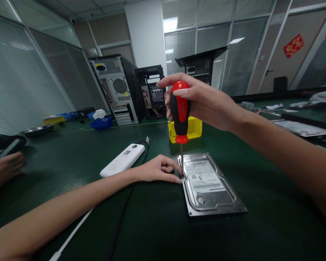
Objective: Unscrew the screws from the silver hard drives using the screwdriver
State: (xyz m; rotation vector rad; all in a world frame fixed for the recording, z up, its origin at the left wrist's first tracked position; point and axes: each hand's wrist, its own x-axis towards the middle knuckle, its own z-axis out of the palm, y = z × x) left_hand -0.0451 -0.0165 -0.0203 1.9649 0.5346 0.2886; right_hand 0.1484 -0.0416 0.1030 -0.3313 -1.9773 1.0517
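A silver hard drive (206, 185) with a white label lies flat on the dark green table (157, 224). My right hand (198, 98) grips the top of a red and black screwdriver (181, 112), held upright. The tip of its shaft meets the drive's left edge. Beside the tip, my left hand (163, 169) has its thumb and index finger close together at that same edge; whether something small is between them is hidden. Just behind the drive stands a yellow bin (195, 127), partly covered by the screwdriver and my right hand.
A white power bank (123, 159) with cables lies left of the drive. Computer cases (119, 87) stand at the back, near a blue bin (101, 123). Another person's hand (5, 168) is at the far left. More drives (301, 127) lie at the right.
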